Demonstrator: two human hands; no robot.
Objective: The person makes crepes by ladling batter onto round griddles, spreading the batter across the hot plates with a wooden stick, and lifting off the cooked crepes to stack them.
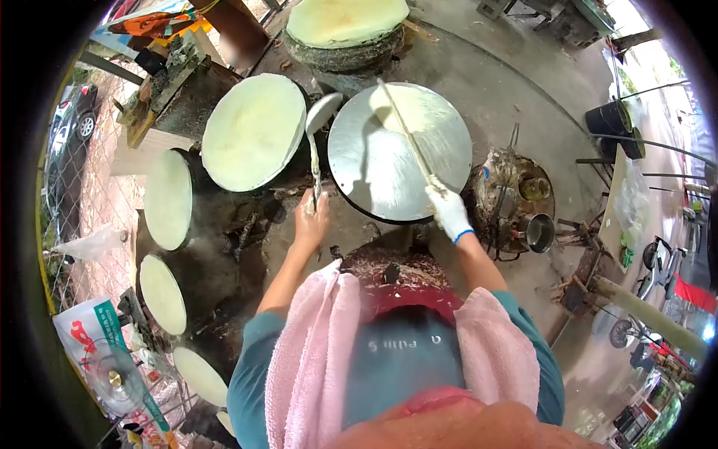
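Note:
My left hand (311,220), bare, is closed round the handle of a batter-smeared ladle (323,112). The ladle's bowl is beside the left rim of a round metal griddle (389,179). In a white glove, my right hand (449,212) grips a long, thin stick (407,138) at its near end. The stick slants across the griddle, its far tip close to the back rim. Pale batter (416,106) lies on the back part of the plate; bare metal shows on the rest. I cannot tell whether the stick touches the batter.
Several griddles covered with pale sheets curve round my left, including a large one (254,132). Another covered griddle (345,22) stands behind. On my right, a round stand (516,187) carries a small metal pot (539,233). A fan (116,379) is at lower left.

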